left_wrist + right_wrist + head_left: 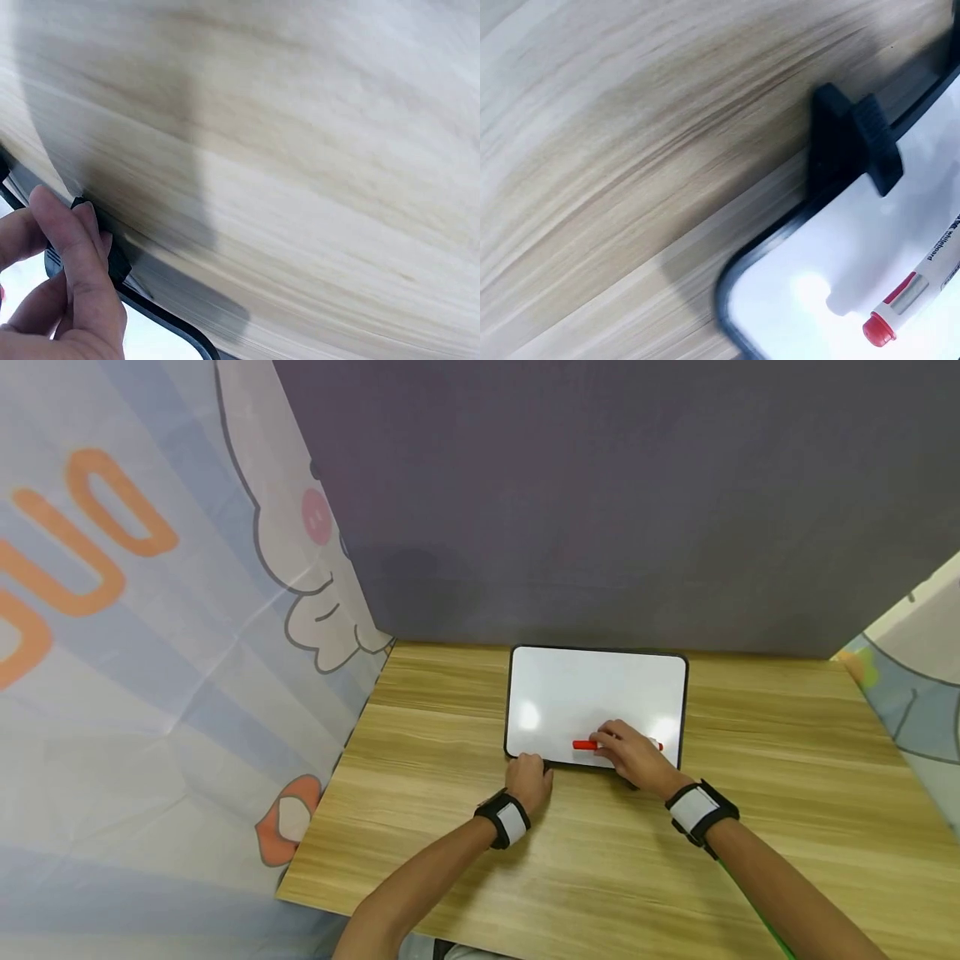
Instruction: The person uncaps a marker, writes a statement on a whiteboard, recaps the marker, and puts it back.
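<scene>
A whiteboard [592, 693] with a black rim lies on the wooden table. At its near edge, toward the left corner, my left hand [530, 783] pinches a black clip [118, 264] fixed on the rim; the fingers cover part of that clip. My right hand [633, 756] is over the board's lower right part, its fingers around the middle of a red-and-white whiteboard marker [584, 745]. The marker lies sideways, red at both ends. In the right wrist view the hand is out of sight, and a second black clip [855, 139] sits on the rim near the corner.
The wooden table [780, 827] extends to both sides of the board and toward me. Behind it stands a dark grey panel [585, 510]. A printed cloth [187, 693] hangs along the left side, and another printed sheet [918, 693] is on the right.
</scene>
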`<state>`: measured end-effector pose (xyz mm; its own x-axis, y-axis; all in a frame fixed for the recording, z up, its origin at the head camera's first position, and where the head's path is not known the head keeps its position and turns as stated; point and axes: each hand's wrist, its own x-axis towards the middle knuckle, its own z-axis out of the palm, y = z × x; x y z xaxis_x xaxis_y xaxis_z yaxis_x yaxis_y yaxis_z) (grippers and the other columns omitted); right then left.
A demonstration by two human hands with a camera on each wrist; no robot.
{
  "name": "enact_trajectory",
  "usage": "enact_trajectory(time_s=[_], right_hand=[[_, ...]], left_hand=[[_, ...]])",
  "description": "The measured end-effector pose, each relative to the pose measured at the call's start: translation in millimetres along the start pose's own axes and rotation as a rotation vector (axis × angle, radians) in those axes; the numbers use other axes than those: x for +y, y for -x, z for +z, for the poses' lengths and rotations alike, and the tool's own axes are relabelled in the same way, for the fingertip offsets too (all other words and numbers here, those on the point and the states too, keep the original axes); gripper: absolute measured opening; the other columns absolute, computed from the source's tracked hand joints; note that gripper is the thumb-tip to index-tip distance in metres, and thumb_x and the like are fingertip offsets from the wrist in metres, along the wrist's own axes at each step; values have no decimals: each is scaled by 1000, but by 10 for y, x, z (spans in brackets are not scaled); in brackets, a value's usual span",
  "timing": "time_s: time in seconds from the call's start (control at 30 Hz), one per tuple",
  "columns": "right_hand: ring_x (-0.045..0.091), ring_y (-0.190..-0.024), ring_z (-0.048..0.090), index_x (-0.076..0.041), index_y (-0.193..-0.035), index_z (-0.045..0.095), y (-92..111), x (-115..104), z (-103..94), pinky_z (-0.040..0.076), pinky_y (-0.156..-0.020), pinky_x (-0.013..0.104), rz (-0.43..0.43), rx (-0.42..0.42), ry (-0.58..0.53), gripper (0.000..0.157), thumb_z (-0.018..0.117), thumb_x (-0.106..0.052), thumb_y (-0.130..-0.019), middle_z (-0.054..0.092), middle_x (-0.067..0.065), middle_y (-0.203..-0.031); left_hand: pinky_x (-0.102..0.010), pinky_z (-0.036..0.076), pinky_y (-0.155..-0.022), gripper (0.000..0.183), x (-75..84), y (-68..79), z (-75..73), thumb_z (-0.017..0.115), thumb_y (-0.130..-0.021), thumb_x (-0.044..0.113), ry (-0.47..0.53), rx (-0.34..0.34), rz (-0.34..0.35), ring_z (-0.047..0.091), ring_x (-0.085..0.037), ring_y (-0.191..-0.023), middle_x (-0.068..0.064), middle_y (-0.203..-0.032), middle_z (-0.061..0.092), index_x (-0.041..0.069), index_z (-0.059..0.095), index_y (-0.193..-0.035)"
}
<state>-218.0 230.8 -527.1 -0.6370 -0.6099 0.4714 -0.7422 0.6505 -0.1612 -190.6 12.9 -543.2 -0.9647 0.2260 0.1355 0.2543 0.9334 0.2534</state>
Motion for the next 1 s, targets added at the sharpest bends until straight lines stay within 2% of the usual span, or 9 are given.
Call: enact_trajectory(time_s=[0.4,0.57,0.7,0.8,0.87,0.93,1.0], right_hand=[[14,-90,54,-9,-106,64,10,-57,1,51,-74,30,33,-28,-28,27,71,-6,-79,57,3,-97],[15,-90,54,-8,-104,65,-15,-96,25,51,-74,30,-5,-5,-32,29,73,-6,-77,57,4,-97],[15,-87,53,-6,-103,65,-84,-142,42,51,-72,29,-59,21,-37,28,74,-7,-77,57,5,-95],[14,-86,52,-6,-102,65,-147,-171,50,50,-70,28,-87,27,-41,26,73,-9,-78,57,4,-95],[14,-86,53,-6,-101,65,-183,-189,48,50,-70,28,-95,29,-40,25,73,-10,-78,57,4,-94],[14,-86,53,-5,-101,65,-207,-200,54,50,-70,28,-105,33,-35,25,73,-9,-77,57,4,-94],[15,-86,54,-4,-100,66,-229,-218,61,51,-70,28,-120,42,-37,26,74,-7,-76,58,5,-94]], left_hand=[[-25,47,-46,30,145,68,24,68,-84,30,0,-38,-4,65,-19,-59,-5,-64,69,8,69,-64],[-24,45,-46,32,147,83,21,68,-84,33,-3,-45,15,65,-18,-58,-4,-64,69,8,69,-64],[-22,38,-41,43,87,87,-29,69,-79,47,-30,-35,55,59,-13,-50,1,-55,62,13,60,-53],[-20,31,-37,53,15,67,-125,68,-71,59,-53,0,84,50,-8,-41,4,-44,54,15,53,-44],[-18,28,-37,53,-35,41,-207,68,-68,62,-33,50,92,46,-5,-39,5,-43,53,15,54,-45],[-17,30,-38,49,-81,14,-286,69,-66,61,12,109,92,47,-4,-42,6,-49,56,14,62,-55],[-17,37,-43,47,-118,-8,-360,71,-65,58,70,151,94,53,-6,-51,4,-63,61,13,69,-74]])
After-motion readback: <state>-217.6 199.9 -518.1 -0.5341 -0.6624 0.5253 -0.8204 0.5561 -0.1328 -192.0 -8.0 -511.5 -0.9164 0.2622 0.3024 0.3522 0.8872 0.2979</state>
